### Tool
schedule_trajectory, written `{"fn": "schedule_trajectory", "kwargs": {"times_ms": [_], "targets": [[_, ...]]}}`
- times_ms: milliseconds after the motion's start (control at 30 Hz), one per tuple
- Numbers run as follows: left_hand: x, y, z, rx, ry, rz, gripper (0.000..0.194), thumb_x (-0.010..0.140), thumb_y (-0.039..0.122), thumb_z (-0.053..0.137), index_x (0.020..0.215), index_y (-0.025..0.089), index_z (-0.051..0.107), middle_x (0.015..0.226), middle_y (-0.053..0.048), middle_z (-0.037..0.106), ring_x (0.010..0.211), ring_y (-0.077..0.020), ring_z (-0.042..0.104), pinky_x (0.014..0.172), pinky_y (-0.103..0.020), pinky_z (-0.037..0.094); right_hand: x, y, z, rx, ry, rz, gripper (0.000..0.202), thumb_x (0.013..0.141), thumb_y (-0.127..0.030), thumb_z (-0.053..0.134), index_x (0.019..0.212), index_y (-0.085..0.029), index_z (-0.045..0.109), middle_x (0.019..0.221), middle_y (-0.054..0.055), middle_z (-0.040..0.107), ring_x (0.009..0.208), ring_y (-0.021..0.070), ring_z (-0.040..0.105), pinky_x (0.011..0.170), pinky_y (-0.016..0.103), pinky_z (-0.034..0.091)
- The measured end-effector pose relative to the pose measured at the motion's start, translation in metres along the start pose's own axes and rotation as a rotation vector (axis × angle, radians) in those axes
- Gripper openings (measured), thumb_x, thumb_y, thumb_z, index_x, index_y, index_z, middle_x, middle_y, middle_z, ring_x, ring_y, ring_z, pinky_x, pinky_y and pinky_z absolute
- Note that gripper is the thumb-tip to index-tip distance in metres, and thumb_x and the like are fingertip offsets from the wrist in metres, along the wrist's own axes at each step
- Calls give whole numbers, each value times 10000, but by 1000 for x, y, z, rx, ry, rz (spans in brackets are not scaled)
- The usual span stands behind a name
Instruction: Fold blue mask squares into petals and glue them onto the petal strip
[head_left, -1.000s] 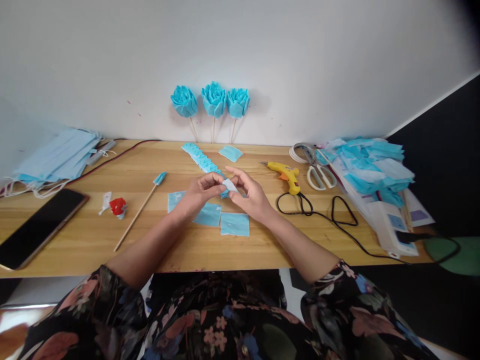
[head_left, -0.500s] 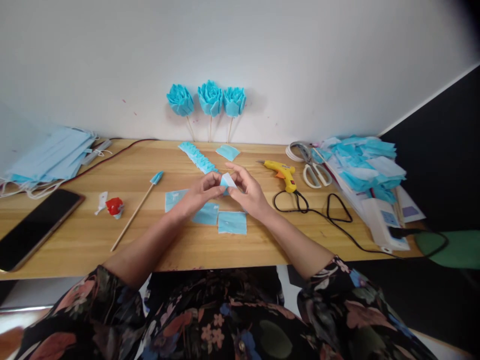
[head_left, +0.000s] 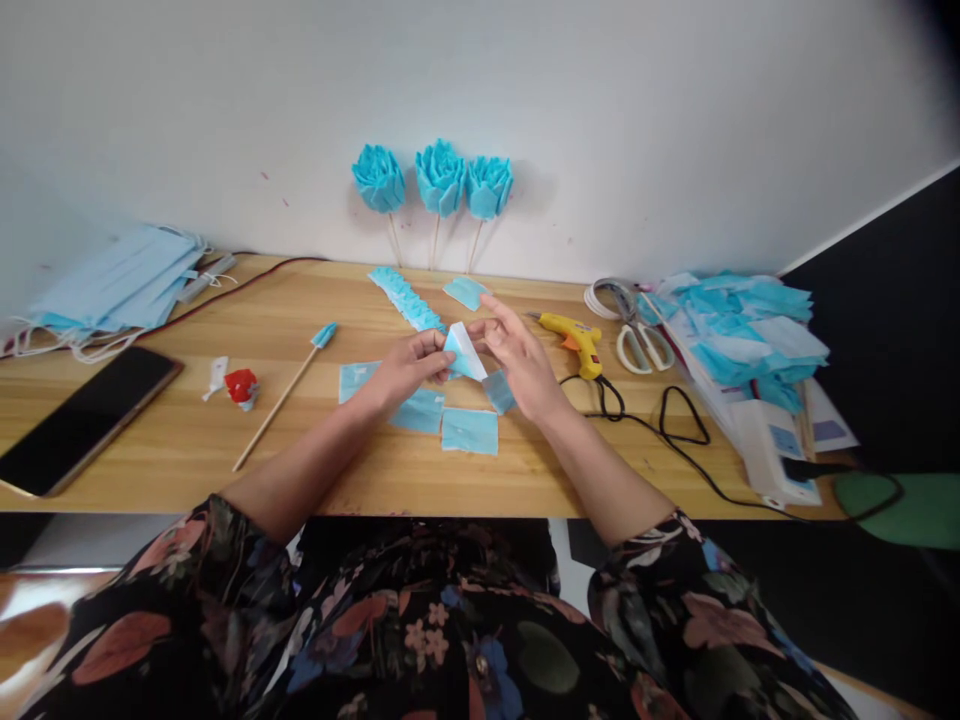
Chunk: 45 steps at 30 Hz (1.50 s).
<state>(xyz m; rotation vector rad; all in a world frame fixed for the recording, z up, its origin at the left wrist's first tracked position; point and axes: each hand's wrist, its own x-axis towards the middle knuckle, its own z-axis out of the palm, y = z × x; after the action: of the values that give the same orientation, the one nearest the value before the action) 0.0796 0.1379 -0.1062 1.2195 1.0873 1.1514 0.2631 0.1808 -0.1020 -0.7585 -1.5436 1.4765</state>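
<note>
A small piece of blue-and-white mask fabric (head_left: pixel 466 354), folded to a pointed shape, is pinched between the thumb and fingers of my left hand (head_left: pixel 411 368). Close on its other side is my right hand (head_left: pixel 523 362), index finger stretched out and fingers apart; whether a curled fingertip touches the fabric I cannot tell. Under and around the hands lie flat blue fabric rectangles (head_left: pixel 470 431). A pleated blue strip (head_left: pixel 406 298) and another blue piece (head_left: pixel 466 292) lie beyond them. Left of my hands is a wooden stick with a blue folded tip (head_left: pixel 324 335).
Three blue fabric flowers (head_left: pixel 440 180) on sticks lean against the wall. A yellow glue gun (head_left: pixel 574 338), scissors (head_left: pixel 643 345) and fabric scraps (head_left: pixel 750 320) are at right, with a cable and white power strip (head_left: pixel 772 450). At left are masks (head_left: pixel 120 275), a phone (head_left: pixel 86 420) and a red-wrapped item (head_left: pixel 241 386).
The folded fabric now shows a larger, pointed shape. My right hand has opened and shifted right, while my left hand keeps its pinch. The whole view has shifted slightly.
</note>
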Motion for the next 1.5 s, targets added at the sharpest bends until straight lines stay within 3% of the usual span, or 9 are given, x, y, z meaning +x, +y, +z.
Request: {"fn": "schedule_trajectory", "kwargs": {"times_ms": [100, 267, 400, 733, 1067, 1333, 1500], "targets": [[0, 0, 0, 7, 8, -4, 250, 767, 384, 729, 779, 177, 590, 684, 3, 600, 626, -121, 543, 647, -275, 452, 1, 2, -1, 23, 0, 14, 658, 871, -540, 670, 1451, -286, 492, 1163, 56, 676, 1082, 209, 643, 983, 401, 524], [1, -2, 0, 12, 1, -2, 314, 753, 443, 749, 773, 183, 574, 661, 15, 563, 588, -111, 504, 601, -268, 423, -2, 2, 1, 1, -88, 26, 668, 866, -435, 676, 1484, -313, 454, 1174, 51, 682, 1014, 197, 660, 865, 367, 558], [1, -3, 2, 54, -27, 12, 330, 752, 452, 759, 768, 184, 567, 655, 22, 532, 570, -99, 468, 564, -254, 397, -3, 1, 2, -30, -88, 18, 657, 850, -381, 682, 1467, -324, 466, 1186, 43, 666, 976, 182, 648, 768, 316, 553], [-4, 3, 6, 189, -120, 54, 228, 779, 347, 693, 731, 169, 559, 614, 51, 448, 564, -75, 376, 536, -227, 295, 0, 0, -1, -127, -38, 34, 650, 772, -324, 753, 1390, -264, 564, 849, -30, 625, 703, 109, 549, 644, 260, 460], [-2, 2, 3, 145, -121, 31, 210, 735, 322, 716, 730, 169, 572, 596, 49, 463, 544, -76, 403, 531, -231, 304, 2, -3, -7, -115, -10, 15, 630, 812, -335, 716, 1417, -240, 568, 850, 0, 718, 754, 144, 631, 736, 308, 521], [3, 3, -1, 36, 4, -11, 240, 716, 348, 749, 750, 169, 593, 571, 46, 524, 503, -72, 429, 511, -226, 329, -1, -1, -3, -230, 63, -32, 598, 969, -356, 550, 1548, -350, 402, 1160, 42, 763, 964, 215, 702, 961, 463, 564], [4, 5, -3, -21, 45, -8, 285, 687, 379, 789, 729, 165, 605, 583, 34, 568, 506, -77, 470, 522, -226, 359, -1, 4, -6, -261, 126, -92, 631, 992, -399, 521, 1585, -364, 308, 1225, 57, 741, 1064, 238, 708, 970, 470, 570]]}}
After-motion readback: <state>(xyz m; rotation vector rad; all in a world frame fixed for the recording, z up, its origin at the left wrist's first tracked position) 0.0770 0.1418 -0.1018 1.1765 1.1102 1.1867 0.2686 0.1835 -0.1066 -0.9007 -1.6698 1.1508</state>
